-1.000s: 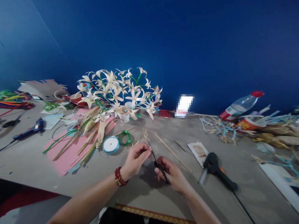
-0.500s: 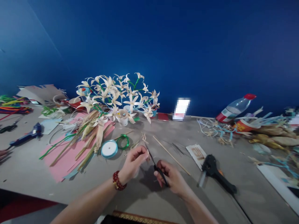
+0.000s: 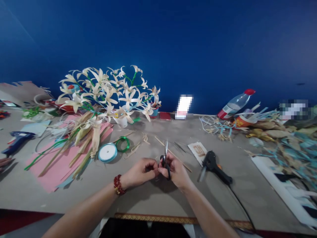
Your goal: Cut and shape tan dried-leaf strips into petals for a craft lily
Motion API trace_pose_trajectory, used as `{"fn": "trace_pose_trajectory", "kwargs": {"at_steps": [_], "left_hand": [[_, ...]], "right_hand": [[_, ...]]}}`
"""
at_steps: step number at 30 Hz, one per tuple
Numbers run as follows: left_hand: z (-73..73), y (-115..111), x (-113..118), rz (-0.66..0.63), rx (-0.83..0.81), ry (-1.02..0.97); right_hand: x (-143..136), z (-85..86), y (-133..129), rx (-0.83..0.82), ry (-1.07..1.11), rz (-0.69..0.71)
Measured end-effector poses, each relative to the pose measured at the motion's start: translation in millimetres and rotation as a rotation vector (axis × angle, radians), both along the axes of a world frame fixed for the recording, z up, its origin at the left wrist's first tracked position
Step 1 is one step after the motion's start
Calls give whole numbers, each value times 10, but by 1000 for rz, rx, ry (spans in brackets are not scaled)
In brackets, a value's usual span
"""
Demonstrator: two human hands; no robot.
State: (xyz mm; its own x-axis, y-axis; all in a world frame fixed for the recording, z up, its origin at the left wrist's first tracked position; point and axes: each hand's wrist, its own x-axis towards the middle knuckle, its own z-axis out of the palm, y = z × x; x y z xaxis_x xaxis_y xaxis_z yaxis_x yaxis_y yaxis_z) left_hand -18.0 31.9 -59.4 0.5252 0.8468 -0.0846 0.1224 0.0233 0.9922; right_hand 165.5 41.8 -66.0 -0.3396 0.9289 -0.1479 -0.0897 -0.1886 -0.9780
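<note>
Close together over the grey table, both my hands meet at the fingertips. My right hand (image 3: 174,170) grips a pair of scissors (image 3: 166,148) with black handles, blades pointing up and away from me. My left hand (image 3: 142,170), with a red bead bracelet (image 3: 118,185) on the wrist, is closed in a pinch near the right thumb; whatever sits between its fingers is too small to make out. Beyond the hands lie a few pale curled strips (image 3: 146,138) and a thin wooden stick (image 3: 186,165), partly behind my right hand.
White husk-like flowers (image 3: 108,95) on green stems stand at the back. Ribbon rolls (image 3: 107,152) and dried stalks on pink paper (image 3: 53,175) lie left. A black glue gun (image 3: 218,168) and its cord lie right. Another person's hand (image 3: 5,162) is by a blue glue gun (image 3: 17,140).
The scissors have swung more upright in my right hand, their blades now clear of my left fingers. My hands have come together. The view has shifted right.
</note>
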Motion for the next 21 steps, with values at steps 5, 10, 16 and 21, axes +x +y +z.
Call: {"fn": "trace_pose_trajectory", "kwargs": {"at_steps": [5, 10, 16, 21], "left_hand": [[21, 42, -38, 79, 55, -24], [-13, 44, 5, 309, -151, -286], [-104, -17, 115, 293, -218, -341], [-96, -27, 125, 313, -220, -391]], "right_hand": [[3, -27, -5, 24, 2, 6], [-4, -20, -15, 44, 36, -173], [-25, -39, -22, 81, 20, -231], [-41, -38, -46, 58, 17, -191]]}}
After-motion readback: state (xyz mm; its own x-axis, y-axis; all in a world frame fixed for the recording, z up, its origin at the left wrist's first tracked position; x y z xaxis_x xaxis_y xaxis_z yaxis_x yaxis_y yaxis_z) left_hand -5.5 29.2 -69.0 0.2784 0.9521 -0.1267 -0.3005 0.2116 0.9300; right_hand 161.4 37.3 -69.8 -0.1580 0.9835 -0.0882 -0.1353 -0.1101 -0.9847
